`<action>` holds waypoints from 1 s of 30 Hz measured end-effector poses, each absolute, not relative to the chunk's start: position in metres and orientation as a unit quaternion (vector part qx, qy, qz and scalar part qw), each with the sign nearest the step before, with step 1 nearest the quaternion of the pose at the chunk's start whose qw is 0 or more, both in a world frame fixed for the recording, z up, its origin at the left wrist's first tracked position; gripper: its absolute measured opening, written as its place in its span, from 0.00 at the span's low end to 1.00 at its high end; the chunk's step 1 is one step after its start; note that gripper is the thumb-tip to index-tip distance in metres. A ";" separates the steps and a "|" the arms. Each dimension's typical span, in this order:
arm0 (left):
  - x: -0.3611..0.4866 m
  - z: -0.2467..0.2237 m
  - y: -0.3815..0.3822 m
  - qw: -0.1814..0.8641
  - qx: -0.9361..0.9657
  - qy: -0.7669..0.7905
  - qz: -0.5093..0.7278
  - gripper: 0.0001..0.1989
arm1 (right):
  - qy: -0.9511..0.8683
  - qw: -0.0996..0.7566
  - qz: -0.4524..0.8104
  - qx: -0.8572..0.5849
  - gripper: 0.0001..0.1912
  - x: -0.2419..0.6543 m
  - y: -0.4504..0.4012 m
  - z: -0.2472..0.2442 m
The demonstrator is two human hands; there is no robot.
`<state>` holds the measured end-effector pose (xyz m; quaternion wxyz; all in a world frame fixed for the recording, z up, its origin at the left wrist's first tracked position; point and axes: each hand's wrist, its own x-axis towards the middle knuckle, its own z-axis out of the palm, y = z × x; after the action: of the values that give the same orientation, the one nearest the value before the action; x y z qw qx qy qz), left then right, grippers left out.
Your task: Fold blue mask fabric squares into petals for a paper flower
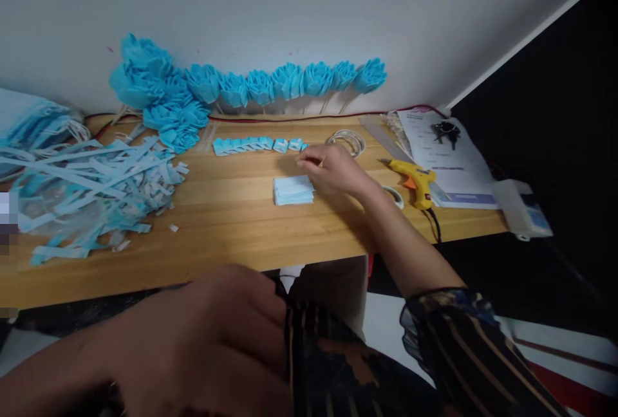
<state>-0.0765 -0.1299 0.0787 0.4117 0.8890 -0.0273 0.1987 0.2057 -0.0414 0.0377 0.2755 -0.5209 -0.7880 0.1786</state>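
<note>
My right hand (333, 166) reaches over the table, with thumb and forefinger pinched together at the right end of a row of small folded blue pieces (244, 145). Whether anything sits between those fingertips is too small to make out. Just below and left of it lies a stack of pale blue pleated rectangles (293, 190). Close to the camera, my left hand (207, 340) hangs in front of the table's near edge, blurred, its fingers mostly turned out of sight.
Blue fabric flowers on sticks (288, 80) lean along the wall. Cut strips and scraps (96, 179) pile up at left. A yellow glue gun (418, 182), tape roll (393, 196), wire coil (348, 141), printed sheet (447, 159) and keys (445, 132) lie at right.
</note>
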 end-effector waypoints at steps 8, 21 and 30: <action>-0.062 0.080 -0.129 0.490 0.850 -0.086 0.171 0.07 | -0.846 0.158 0.139 -0.489 0.09 0.200 -0.073 0.039; -0.054 0.052 -0.099 0.612 0.748 0.195 0.169 0.12 | -0.723 0.332 0.263 -0.546 0.08 0.215 -0.051 0.025; -0.013 0.027 -0.040 0.813 0.377 0.341 0.282 0.20 | -0.798 0.349 0.127 -0.475 0.08 0.204 -0.044 0.048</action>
<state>-0.0130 -0.0404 0.0271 0.8135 0.3774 0.3407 0.2823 0.2037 -0.0445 0.0478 0.3492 -0.4747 -0.7979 0.1265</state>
